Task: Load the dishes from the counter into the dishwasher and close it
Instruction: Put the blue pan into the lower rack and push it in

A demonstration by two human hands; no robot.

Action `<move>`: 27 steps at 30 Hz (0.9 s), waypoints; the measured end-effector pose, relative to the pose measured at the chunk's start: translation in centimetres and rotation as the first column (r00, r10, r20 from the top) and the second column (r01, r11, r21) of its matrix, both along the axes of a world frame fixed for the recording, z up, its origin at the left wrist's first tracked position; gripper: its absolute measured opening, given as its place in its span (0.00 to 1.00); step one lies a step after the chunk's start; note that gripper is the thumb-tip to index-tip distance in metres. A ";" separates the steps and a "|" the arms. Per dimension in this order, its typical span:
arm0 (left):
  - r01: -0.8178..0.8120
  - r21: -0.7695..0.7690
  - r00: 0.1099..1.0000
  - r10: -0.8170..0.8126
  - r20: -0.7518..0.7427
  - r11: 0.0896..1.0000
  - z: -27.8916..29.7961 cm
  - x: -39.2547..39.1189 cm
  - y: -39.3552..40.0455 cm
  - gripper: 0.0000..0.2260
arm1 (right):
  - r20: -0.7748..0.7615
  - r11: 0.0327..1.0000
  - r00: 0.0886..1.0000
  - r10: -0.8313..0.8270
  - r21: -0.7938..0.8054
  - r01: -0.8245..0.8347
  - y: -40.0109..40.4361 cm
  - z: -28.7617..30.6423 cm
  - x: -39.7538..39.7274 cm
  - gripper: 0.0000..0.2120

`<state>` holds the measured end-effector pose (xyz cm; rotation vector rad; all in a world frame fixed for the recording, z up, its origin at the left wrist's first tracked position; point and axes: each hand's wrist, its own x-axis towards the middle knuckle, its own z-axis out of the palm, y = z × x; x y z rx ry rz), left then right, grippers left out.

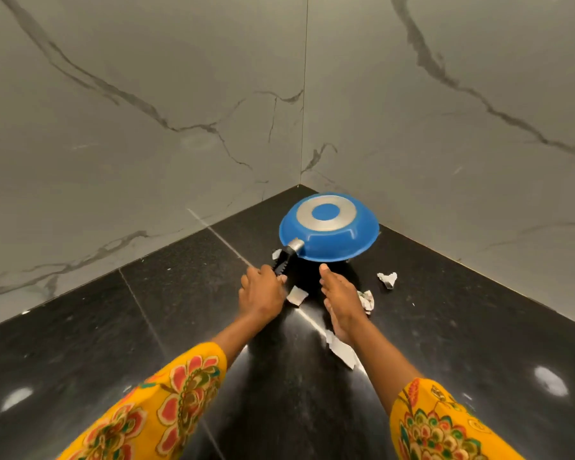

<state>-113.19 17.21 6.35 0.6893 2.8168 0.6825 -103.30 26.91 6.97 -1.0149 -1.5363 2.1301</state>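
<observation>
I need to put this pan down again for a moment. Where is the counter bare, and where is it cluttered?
Bare: the black counter left of the left hand, out to the marble wall, and the stretch right of the paper scraps toward the right wall. Crowded: around both hands and under the blue pan, where torn scraps lie, also beside the right hand.

A blue frying pan (329,234) is sitting upside down in the corner of the black surface (113,327), its rim tilting up on the near side. A silver ring with a blue centre is showing on its underside. Its black ribbed handle (284,258) is pointing toward the viewer and the left hand (263,290) is gripping it.
</observation>
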 end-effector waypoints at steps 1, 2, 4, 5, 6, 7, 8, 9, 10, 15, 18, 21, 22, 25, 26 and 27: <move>0.015 0.012 1.000 -0.015 0.016 1.000 0.0 1.8 -0.5 0.17 | -0.047 0.999 0.999 -0.009 -0.039 0.007 -0.9 0.5 0.8 0.09; 0.035 0.024 0.999 -0.036 0.031 0.999 0.2 3.9 -1.1 0.17 | -0.094 0.998 0.995 -0.017 -0.063 0.011 -1.8 0.8 1.8 0.09; 0.067 0.060 0.995 -0.072 0.074 0.996 0.4 7.7 -1.8 0.17 | -0.191 0.994 0.980 -0.062 -0.105 0.042 -3.5 1.2 3.5 0.14; 0.075 0.083 0.991 -0.084 0.101 0.994 0.6 9.7 -2.4 0.17 | -0.233 0.987 0.967 -0.108 -0.145 0.076 -4.4 1.4 4.8 0.17; 0.079 0.109 0.987 -0.092 0.128 0.991 0.7 11.6 -2.9 0.17 | -0.253 0.978 0.955 -0.154 -0.180 0.110 -5.1 1.5 5.9 0.19; 0.080 0.135 0.982 -0.101 0.159 0.988 0.8 13.5 -3.5 0.16 | -0.253 0.968 0.947 -0.196 -0.201 0.147 -5.8 1.7 7.4 0.22; 0.078 0.162 0.977 -0.108 0.185 0.984 0.7 15.3 -4.0 0.16 | -0.237 0.963 0.945 -0.224 -0.205 0.177 -6.5 1.8 8.8 0.23; 0.074 0.189 0.971 -0.114 0.210 0.979 0.5 16.9 -4.5 0.16 | -0.227 0.959 0.944 -0.239 -0.206 0.193 -7.0 1.8 10.0 0.25; 0.070 0.213 0.966 -0.120 0.230 0.975 0.5 18.7 -5.2 0.16 | -0.223 0.954 0.939 -0.261 -0.209 0.215 -7.7 1.8 11.5 0.26; 0.027 0.312 0.938 -0.132 0.320 0.950 1.1 26.1 -8.1 0.13 | -0.269 0.899 0.869 -0.415 -0.265 0.348 -10.9 2.8 18.2 0.39; 0.042 0.415 0.895 -0.219 0.389 0.909 1.3 30.2 -9.7 0.10 | -0.272 0.875 0.837 -0.475 -0.250 0.415 -12.3 3.1 22.1 0.38; 0.077 0.500 0.835 -0.329 0.441 0.863 1.2 33.7 -10.8 0.09 | -0.238 0.822 0.790 -0.564 -0.249 0.512 -12.9 3.2 25.4 0.27; 0.073 0.529 0.798 -0.367 0.477 0.846 1.2 34.9 -11.1 0.08 | -0.220 0.794 0.766 -0.604 -0.245 0.556 -13.1 3.3 26.7 0.25; -0.026 0.598 0.630 -0.451 0.632 0.801 1.5 38.0 -12.1 0.05 | -0.153 0.721 0.707 -0.691 -0.214 0.659 -13.7 3.6 30.4 0.23; -0.056 0.606 0.601 -0.458 0.655 0.793 1.6 38.6 -12.2 0.04 | -0.145 0.707 0.694 -0.705 -0.206 0.676 -13.9 3.7 31.8 0.22; -0.083 0.611 0.584 -0.458 0.670 0.787 2.0 39.4 -12.2 0.02 | -0.137 0.694 0.681 -0.719 -0.195 0.694 -14.0 3.8 33.4 0.23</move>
